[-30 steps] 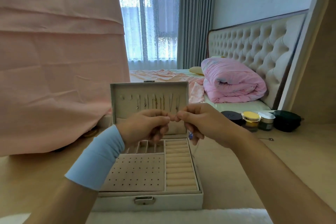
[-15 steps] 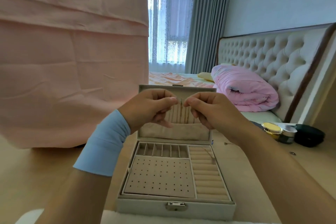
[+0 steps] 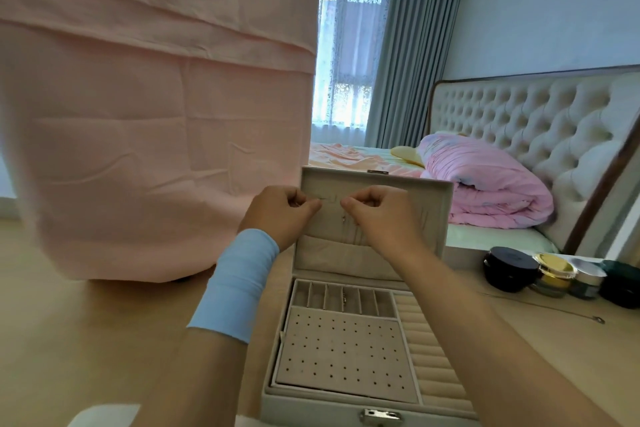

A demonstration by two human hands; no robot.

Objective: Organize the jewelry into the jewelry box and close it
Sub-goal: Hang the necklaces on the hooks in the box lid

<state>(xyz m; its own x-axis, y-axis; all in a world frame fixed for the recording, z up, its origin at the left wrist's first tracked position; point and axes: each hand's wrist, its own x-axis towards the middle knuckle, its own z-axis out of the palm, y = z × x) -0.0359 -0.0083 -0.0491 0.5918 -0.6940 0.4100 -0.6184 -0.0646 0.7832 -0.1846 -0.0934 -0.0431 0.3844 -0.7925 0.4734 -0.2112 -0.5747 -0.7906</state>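
Note:
A beige jewelry box stands open on the wooden table, its lid upright. Inside lie a perforated earring pad, small slots and ring rolls. My left hand and my right hand are raised in front of the lid's inner face, a short gap between them. Each pinches an end of a thin necklace chain, stretched across the top of the lid. Other thin chains hang inside the lid behind my right hand. A blue band wraps my left wrist.
A pink cloth drapes over something at the left back of the table. Several cosmetic jars stand at the right, with a thin pin lying before them. Behind is a bed with a pink quilt.
My hands have moved apart and up to the lid's top, stretching the chain between them. The view has shifted left, so the box sits further right and lower.

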